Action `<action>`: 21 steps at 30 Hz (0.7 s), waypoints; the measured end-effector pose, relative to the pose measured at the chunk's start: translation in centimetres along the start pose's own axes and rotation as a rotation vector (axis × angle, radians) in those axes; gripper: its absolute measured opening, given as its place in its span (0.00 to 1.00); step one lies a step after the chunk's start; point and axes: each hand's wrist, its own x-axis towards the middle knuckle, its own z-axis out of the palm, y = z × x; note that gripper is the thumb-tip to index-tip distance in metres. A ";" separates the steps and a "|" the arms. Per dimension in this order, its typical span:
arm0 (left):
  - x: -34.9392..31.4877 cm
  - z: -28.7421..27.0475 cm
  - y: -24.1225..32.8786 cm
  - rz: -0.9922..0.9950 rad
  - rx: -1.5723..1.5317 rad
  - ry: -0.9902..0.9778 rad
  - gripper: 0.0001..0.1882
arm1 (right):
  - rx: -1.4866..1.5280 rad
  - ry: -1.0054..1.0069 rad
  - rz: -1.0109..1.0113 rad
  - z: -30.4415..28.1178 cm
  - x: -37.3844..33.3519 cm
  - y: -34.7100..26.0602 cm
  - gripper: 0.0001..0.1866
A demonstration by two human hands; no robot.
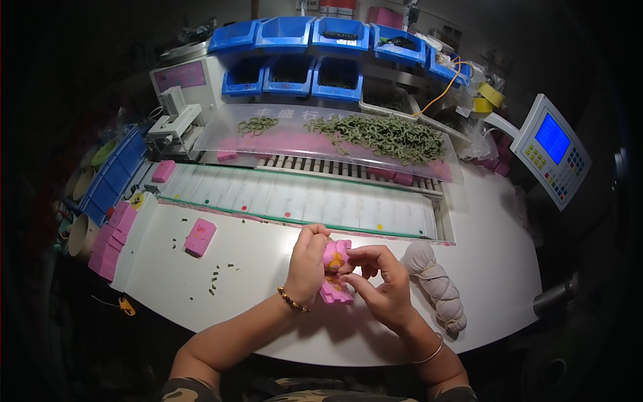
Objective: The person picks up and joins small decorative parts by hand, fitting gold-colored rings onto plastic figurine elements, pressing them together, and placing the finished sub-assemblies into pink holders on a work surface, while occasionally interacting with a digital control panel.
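A pink rubber mould [337,253] with orange patches is bent apart in front of me, just above the white table. My left hand [308,264] is closed around its left side, a beaded bracelet on the wrist. From the right, my right hand [380,281] has its curled fingers and thumb on the mould's right edge. Whether a small piece lies between those fingertips, I cannot tell. A second pink mould block [201,237] rests on the table to the left, near several small green bits [214,280].
A wrapped whitish cloth roll [439,288] lies right of my hands. Beyond is a green-edged glass panel [301,201], then a clear sheet holding a heap of green wax-like rings [382,134]. Blue bins [284,32], a keypad screen [552,151] and stacked pink blocks [110,244] surround the table.
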 end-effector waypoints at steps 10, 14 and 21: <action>0.8 -1.0 2.3 -0.317 -0.150 -0.122 0.23 | -0.242 0.335 -0.370 -0.9 0.5 -0.6 0.13; -1.0 0.5 4.0 -0.407 0.093 -0.335 0.22 | -0.540 0.314 -0.562 -2.4 0.3 -0.1 0.16; -1.1 -0.1 3.3 -0.139 0.124 -0.491 0.10 | -0.747 0.181 -0.678 -2.3 0.1 -0.2 0.10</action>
